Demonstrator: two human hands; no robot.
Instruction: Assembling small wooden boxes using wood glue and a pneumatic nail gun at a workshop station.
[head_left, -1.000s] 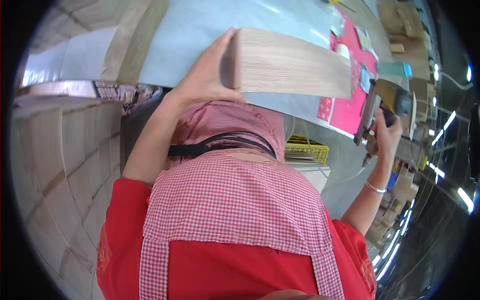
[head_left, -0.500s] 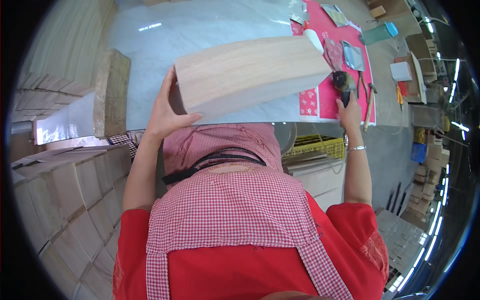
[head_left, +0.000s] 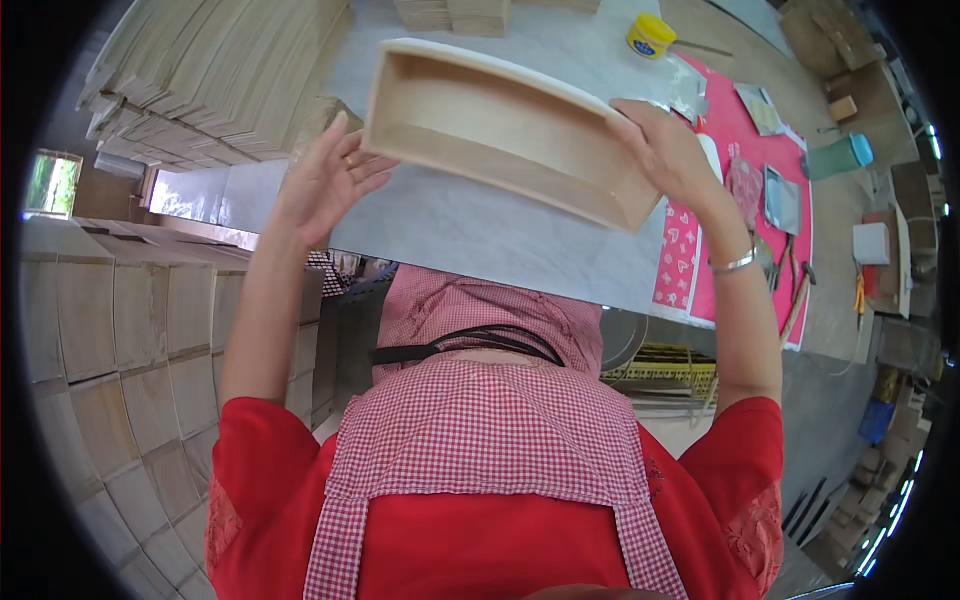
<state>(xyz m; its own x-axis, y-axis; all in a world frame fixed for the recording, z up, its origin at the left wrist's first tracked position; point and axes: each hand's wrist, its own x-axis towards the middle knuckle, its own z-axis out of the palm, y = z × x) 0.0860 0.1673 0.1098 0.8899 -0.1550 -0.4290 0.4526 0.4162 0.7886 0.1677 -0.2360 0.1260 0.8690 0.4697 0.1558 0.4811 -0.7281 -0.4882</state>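
A long, pale wooden box (head_left: 490, 105) is held above the grey table (head_left: 470, 230), its hollow side facing me. My right hand (head_left: 675, 155) grips the box's right end, fingers over the upper edge. At the opposite end, my left hand (head_left: 332, 185) is spread with its palm toward the box. Those fingers lie beside the left end and do not wrap round it. A ring shows on one of them.
Tall stacks of wooden boards (head_left: 225, 75) stand at the left, with piled wooden blocks (head_left: 130, 340) below. A pink mat (head_left: 735, 225) on the right bears a clear packet (head_left: 782, 200) and hand tools. A yellow tub (head_left: 650, 37) stands at the back; a teal bottle (head_left: 840, 157) is far right.
The box has turned so its hollow side faces me. My right hand has let go of the black-handled tool and taken the box's right end. My left hand has opened off the left end.
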